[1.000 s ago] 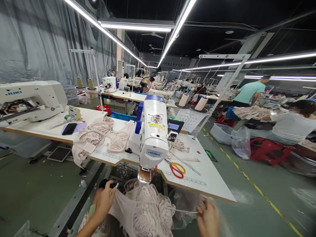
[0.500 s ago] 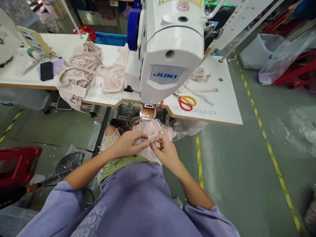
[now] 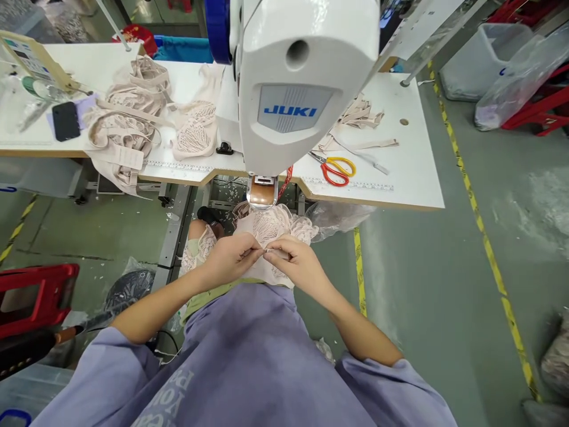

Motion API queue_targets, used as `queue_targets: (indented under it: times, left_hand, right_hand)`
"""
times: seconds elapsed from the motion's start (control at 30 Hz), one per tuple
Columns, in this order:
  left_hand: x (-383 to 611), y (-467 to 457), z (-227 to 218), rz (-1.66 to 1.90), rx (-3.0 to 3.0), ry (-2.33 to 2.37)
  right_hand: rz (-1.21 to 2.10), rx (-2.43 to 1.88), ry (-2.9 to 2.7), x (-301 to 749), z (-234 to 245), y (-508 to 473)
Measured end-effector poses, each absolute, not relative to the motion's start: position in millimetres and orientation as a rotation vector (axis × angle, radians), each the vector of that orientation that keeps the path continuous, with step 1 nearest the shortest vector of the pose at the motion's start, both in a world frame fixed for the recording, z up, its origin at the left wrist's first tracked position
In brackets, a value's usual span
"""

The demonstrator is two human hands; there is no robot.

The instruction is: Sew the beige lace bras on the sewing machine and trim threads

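Currently, lace garment (image 3: pixel 271 223): between the purple shirt (image 3: pixel 262 350) and the front edge of the sewing table (image 3: pixel 413 172).
Left hand (image 3: pixel 235 255): fingertips pinched on the garment.
Right hand (image 3: pixel 297 261): pinched on it too, tips meeting the left's; which bit they grip is too small to tell.
Plain panel (image 3: pixel 267 274): likely the surest hold; the lace looks light, limp, easily snagged.

Wears a lavender top (image 3: pixel 249 356) of plain, softly creased cloth. Has 2 loose sleeves (image 3: pixel 106 367), cut wide and ending near the elbows; leaves 2 forearms (image 3: pixel 362 326) bare. Bears pale printed lettering (image 3: pixel 171 391) on the left front, partly lost in folds. Shows an olive-green garment (image 3: pixel 208 298) beyond the hem.
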State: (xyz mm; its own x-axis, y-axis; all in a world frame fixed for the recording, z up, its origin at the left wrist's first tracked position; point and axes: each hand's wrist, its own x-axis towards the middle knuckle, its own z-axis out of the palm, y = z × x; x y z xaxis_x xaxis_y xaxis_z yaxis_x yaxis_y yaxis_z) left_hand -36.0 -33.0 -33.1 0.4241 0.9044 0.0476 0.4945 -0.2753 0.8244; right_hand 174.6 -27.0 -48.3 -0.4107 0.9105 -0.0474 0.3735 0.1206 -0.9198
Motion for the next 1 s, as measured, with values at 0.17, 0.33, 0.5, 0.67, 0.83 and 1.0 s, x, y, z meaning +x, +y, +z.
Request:
queue_targets:
  times: [0.17,0.33,0.5,0.67,0.83,1.0]
  left_hand:
    - [-38.5,-28.1,-29.9,0.631,1.681,1.146]
    - [-42.7,-27.6,-26.3,0.613,1.669,1.121]
    - [-38.7,-29.6,-30.5,0.680,1.835,1.165]
    - [-44.4,-26.7,-30.5,0.647,1.885,1.155]
    - [-54.3,-27.6,-16.9,0.532,2.040,1.151]
    - [-53.0,-32.1,-2.8,0.474,2.195,1.032]
  right_hand:
    - [1.376,-1.272,-1.659,174.2,-48.8,-22.3]
    - [1.233,-1.249,-1.756,174.0,-44.8,-24.1]
    - [1.273,-1.211,-1.834,172.1,-39.2,-22.7]
    - [1.444,-1.282,-1.542,187.6,-46.7,-12.7]
    - [1.449,-1.026,-1.820,191.1,-47.9,-11.8]
    - [1.312,-0.687,-2.208,175.1,-36.5,-22.4]
